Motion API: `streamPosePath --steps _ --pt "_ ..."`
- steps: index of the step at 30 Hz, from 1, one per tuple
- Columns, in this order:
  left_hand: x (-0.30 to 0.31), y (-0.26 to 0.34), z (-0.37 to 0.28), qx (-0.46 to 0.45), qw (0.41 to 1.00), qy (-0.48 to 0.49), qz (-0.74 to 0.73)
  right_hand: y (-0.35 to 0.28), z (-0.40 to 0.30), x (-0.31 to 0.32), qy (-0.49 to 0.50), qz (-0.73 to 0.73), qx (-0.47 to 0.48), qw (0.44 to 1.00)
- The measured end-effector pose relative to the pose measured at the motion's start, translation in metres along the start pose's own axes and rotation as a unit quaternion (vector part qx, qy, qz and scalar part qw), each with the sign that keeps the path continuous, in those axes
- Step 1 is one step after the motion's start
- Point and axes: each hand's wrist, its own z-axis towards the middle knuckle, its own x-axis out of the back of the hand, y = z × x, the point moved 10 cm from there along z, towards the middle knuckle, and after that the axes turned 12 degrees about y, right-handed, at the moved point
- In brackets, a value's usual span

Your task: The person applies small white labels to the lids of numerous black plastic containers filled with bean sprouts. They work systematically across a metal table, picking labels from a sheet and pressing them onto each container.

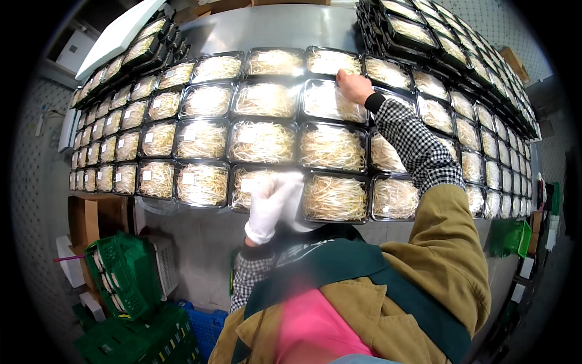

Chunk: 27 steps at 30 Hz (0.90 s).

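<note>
Rows of black plastic trays of bean sprouts (pixel 334 196) under clear film cover the metal table. My left hand (pixel 268 204), in a white glove, is over the front row beside a labelled tray (pixel 243 186); something pale and glossy, perhaps a label sheet, shows by its fingers, but glare blurs it. My bare right hand (pixel 353 85) reaches to the back rows, its curled fingers at the near edge of a sprout tray (pixel 333 60). Whether it holds anything is hidden. Trays on the left bear white labels; most on the right show none.
Stacked sprout trays (pixel 411 32) rise at the back right, with more stacks (pixel 141 48) at the back left beside a white foam lid (pixel 116 38). Green plastic crates (pixel 132 282), a blue crate (pixel 204 325) and a cardboard box (pixel 97 223) stand at lower left. A green crate (pixel 511 239) is at right.
</note>
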Motion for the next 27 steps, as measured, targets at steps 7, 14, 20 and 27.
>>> streamPosePath --steps 7,14,20,27 --pt "-0.004 -0.009 -0.026 0.053 0.995 -0.055 -0.059 0.039 0.101 -0.009 0.145 0.057 -0.019 0.988" --pt "0.012 -0.014 -0.021 0.029 0.999 -0.001 -0.014 0.041 0.132 -0.032 0.041 0.147 0.025 0.988" --pt "0.005 -0.023 -0.009 0.074 0.996 0.018 -0.037 0.045 0.130 -0.044 0.121 0.112 -0.046 0.985" --pt "0.004 -0.033 -0.002 0.126 0.991 -0.020 -0.039 0.069 0.133 -0.065 0.024 0.319 -0.119 0.940"
